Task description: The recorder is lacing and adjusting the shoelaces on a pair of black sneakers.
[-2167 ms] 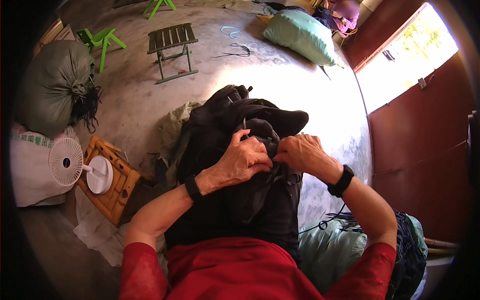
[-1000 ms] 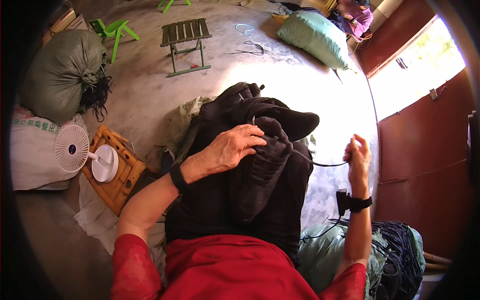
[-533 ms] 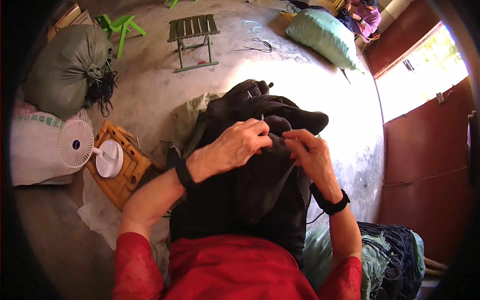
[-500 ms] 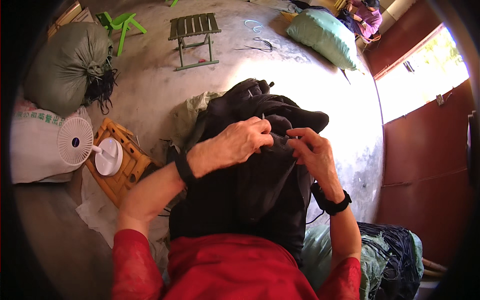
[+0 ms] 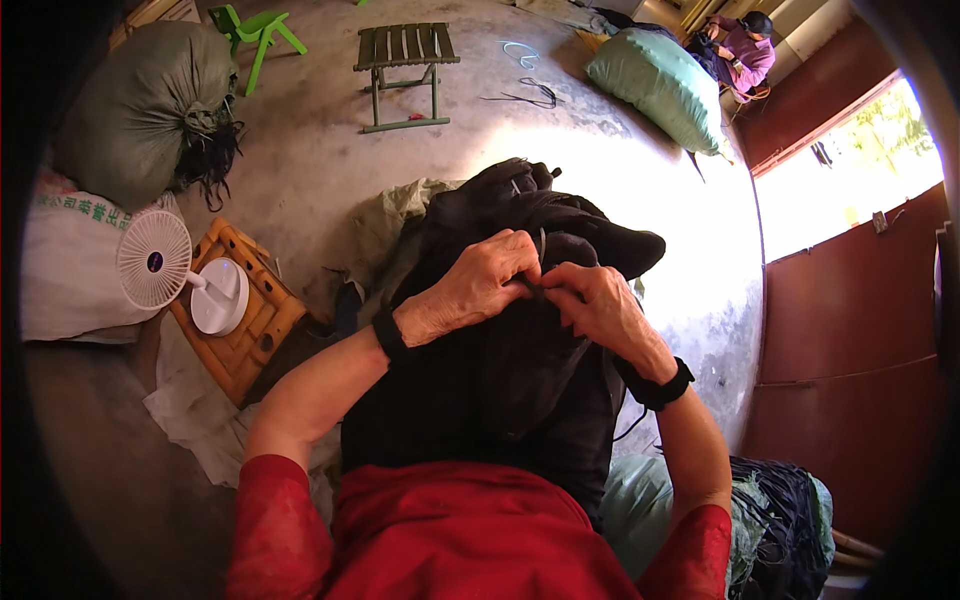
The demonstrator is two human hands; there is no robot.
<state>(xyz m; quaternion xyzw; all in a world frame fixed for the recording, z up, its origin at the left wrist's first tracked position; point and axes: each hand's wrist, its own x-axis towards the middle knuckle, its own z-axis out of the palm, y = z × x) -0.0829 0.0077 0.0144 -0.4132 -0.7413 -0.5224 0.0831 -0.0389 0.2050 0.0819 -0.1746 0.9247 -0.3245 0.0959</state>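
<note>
A heap of black cloth (image 5: 525, 375) lies over my lap and knees, with thick folds and a rounded flap on its far right side. My left hand (image 5: 490, 272) is closed, pinching the cloth near the middle of the heap. Close against it, my right hand (image 5: 605, 312) is closed too, thumb and forefinger pressed together at the left fingertips. What the right fingers hold is hidden. A thin pale sliver (image 5: 542, 240) stands up beside the left fingertips, too small to name. Both wrists wear black bands.
To the left, a white fan (image 5: 155, 262) stands on a bamboo stool (image 5: 245, 345) near stuffed sacks (image 5: 140, 120). Ahead are a folding stool (image 5: 405, 45), a green chair (image 5: 262, 28) and a pale green sack (image 5: 655, 90). A person (image 5: 745, 50) sits far right. Dark strips (image 5: 780, 510) lie at my right.
My right hand has moved left and turned inward, so its fingertips now meet those of the left hand. The view has shifted slightly; the cloth stays on my lap.
</note>
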